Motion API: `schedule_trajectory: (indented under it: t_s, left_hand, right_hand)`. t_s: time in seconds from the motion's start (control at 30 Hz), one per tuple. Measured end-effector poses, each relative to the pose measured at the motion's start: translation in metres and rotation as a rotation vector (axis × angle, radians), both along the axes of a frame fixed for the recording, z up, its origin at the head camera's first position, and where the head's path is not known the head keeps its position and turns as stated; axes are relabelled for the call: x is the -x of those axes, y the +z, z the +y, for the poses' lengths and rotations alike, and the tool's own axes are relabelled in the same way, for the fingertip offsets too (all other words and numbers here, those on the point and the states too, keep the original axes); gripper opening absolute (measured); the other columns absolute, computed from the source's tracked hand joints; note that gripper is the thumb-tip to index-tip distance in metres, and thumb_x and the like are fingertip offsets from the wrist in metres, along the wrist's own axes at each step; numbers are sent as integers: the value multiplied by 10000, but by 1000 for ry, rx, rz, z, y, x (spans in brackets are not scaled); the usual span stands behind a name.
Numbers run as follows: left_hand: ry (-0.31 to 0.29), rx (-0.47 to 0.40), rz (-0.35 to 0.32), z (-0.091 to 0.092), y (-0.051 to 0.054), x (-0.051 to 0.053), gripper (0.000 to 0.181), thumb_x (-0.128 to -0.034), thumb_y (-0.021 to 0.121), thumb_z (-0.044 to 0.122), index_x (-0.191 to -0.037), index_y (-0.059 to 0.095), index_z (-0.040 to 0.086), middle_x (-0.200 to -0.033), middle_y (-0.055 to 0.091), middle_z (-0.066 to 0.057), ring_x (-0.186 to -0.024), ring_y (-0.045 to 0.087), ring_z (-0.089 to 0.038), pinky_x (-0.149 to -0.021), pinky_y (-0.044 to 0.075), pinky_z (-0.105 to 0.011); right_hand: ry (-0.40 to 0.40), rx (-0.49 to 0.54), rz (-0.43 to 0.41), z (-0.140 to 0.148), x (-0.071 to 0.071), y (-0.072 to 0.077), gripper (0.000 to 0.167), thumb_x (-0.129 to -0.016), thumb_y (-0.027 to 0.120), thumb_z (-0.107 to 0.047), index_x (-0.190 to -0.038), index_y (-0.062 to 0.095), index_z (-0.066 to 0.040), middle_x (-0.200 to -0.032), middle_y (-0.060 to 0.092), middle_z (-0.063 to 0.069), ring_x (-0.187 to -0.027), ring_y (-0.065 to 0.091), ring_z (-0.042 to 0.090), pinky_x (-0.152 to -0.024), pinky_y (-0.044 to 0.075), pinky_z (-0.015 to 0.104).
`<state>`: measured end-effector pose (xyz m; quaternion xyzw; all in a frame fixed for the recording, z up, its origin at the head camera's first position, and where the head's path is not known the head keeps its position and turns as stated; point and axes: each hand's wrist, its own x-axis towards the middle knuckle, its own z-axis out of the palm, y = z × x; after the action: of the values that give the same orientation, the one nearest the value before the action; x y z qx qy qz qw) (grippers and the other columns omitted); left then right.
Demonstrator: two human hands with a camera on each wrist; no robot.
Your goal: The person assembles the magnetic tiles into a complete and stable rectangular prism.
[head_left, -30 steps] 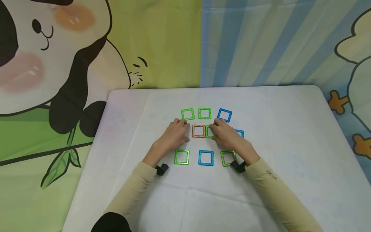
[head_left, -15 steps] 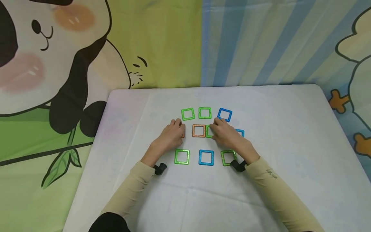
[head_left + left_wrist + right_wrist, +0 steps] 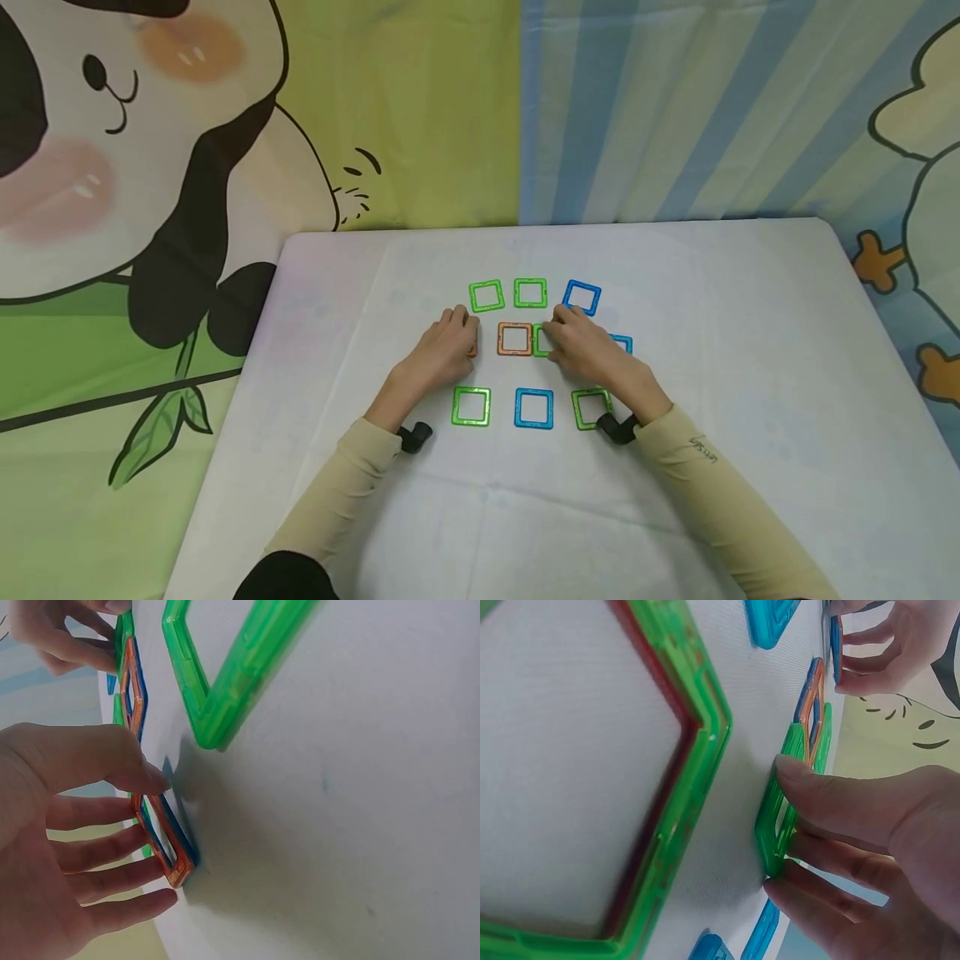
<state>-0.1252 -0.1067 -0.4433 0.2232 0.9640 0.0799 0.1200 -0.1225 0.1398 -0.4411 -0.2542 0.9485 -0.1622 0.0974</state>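
The left hand point(image 3: 447, 346) is pinching an orange square point(image 3: 179, 871) left of the middle square point(image 3: 514, 352); the right hand point(image 3: 587, 343) is holding the green square point(image 3: 769, 799) touching the middle square's right, maybe steadying it.

Orange frame point(image 3: 180, 871), apparently blue-backed; green frame point(image 3: 771, 806); blue-striped backdrop point(image 3: 675, 100)

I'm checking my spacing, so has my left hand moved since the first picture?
Yes, slightly. In the head view, the left hand has shifted left, leaving a wider gap to the central orange square, which has stayed put.
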Motion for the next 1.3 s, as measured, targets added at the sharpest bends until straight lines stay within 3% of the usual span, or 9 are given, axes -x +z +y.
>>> schedule_trajectory:
  t_s: [0.53,0.83,1.3]
  left_hand:
    - [66,-174,-87,-1,5,-1,576,-852,659,-49,-1401,491,1,-1300,481,-144,-1132,450,-281,-819,509,-372]
    - [128,-303,-167,-1,9,3,759,-860,695,-36,-1549,382,29,-1400,440,-138,-1201,446,-267,-965,491,-375]
    - [101,-441,-206,1,8,8,685,-867,698,-48,-1491,418,-6,-1380,438,-160,-1117,497,-263,-940,480,-367]
  right_hand:
    - [-15,7,-20,0,0,0,496,-914,790,-109,-1355,631,52,-1233,590,172,-1053,491,296,-891,498,402]
    - [-19,-6,-15,-1,1,-1,497,-915,789,-113,-1354,629,57,-1218,584,172,-1038,489,296,-881,494,401]
    - [-19,-8,-11,-1,1,-2,500,-914,792,-117,-1354,629,55,-1229,589,172,-1056,498,298,-899,499,408]
